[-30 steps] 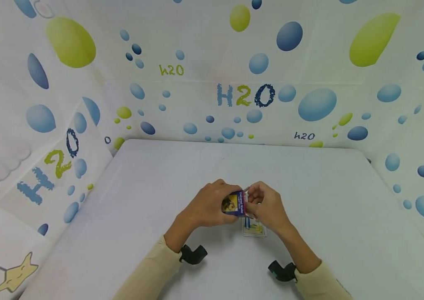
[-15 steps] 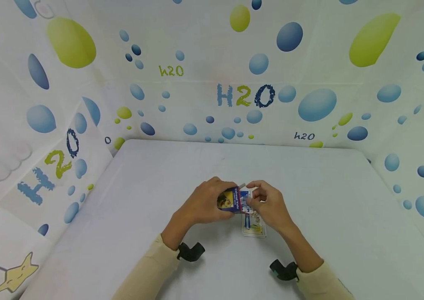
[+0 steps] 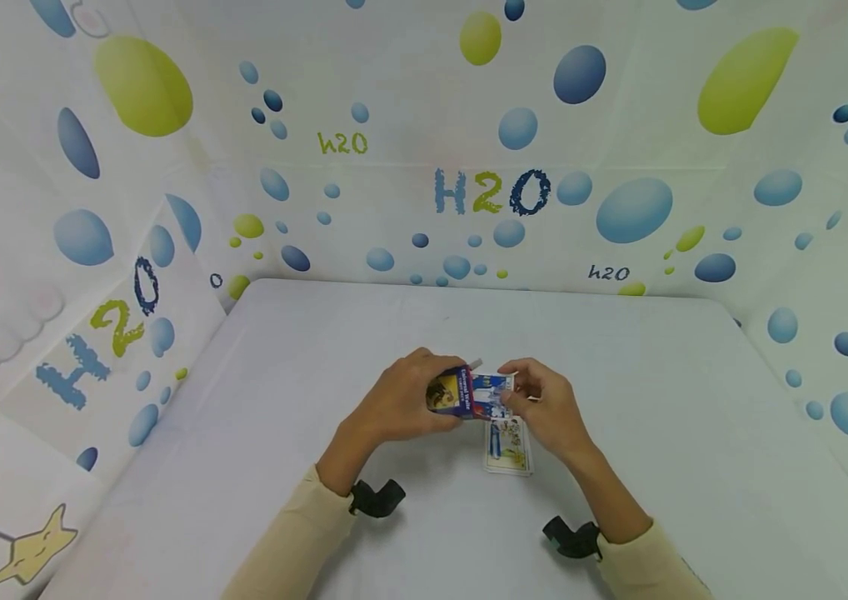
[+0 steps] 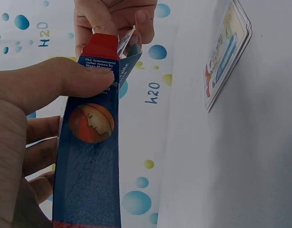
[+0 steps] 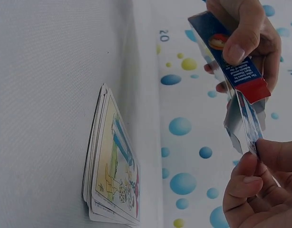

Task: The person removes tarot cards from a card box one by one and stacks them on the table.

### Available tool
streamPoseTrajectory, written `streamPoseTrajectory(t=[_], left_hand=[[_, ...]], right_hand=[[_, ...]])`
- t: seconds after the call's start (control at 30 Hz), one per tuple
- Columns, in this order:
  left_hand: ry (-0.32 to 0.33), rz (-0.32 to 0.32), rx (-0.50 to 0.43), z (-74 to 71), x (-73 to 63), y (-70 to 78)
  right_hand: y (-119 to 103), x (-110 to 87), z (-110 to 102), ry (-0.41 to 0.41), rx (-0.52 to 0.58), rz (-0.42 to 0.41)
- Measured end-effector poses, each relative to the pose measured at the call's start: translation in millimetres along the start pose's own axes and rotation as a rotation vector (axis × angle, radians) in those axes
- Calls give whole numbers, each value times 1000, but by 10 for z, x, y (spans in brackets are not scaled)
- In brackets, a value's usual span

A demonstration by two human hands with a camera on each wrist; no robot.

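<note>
My left hand (image 3: pixel 407 402) grips a blue card box (image 3: pixel 448 393) with a yellow picture panel. In the left wrist view, the thumb presses on the narrow side of the box, beside a red end flap (image 4: pixel 101 46). Blue-and-white cards (image 3: pixel 490 395) stick partway out of the box's right end; how many I cannot tell. Between thumb and fingers, my right hand (image 3: pixel 553 410) pinches their outer end. Below, a stack of picture cards (image 3: pixel 508 448) lies face up on the table, its edges slightly uneven. The cards' inner part is hidden inside the box.
A white cloth covers the table (image 3: pixel 304 350). Behind and at the sides hang white sheets (image 3: pixel 394 83) printed with blue and green drops. Black wrist-worn cameras are strapped at the left wrist (image 3: pixel 377 498) and right wrist (image 3: pixel 571 537).
My left hand with the box has shifted left and slightly away, while the right hand has moved a little right. More of the cards shows outside the box. The table stack is unmoved.
</note>
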State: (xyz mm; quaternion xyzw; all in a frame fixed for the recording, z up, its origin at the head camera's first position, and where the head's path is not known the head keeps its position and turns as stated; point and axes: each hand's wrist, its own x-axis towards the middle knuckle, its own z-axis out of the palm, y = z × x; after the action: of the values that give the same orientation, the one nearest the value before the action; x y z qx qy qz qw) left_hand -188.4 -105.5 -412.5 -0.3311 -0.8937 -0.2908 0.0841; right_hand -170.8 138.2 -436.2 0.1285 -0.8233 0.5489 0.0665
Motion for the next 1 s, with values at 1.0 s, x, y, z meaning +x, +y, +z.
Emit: streamPoseTrajectory(t=[1.0], left_hand=[[-8,0,5,-5,7,41]], right_hand=[[-56,-23,-50,131,-34,-52]])
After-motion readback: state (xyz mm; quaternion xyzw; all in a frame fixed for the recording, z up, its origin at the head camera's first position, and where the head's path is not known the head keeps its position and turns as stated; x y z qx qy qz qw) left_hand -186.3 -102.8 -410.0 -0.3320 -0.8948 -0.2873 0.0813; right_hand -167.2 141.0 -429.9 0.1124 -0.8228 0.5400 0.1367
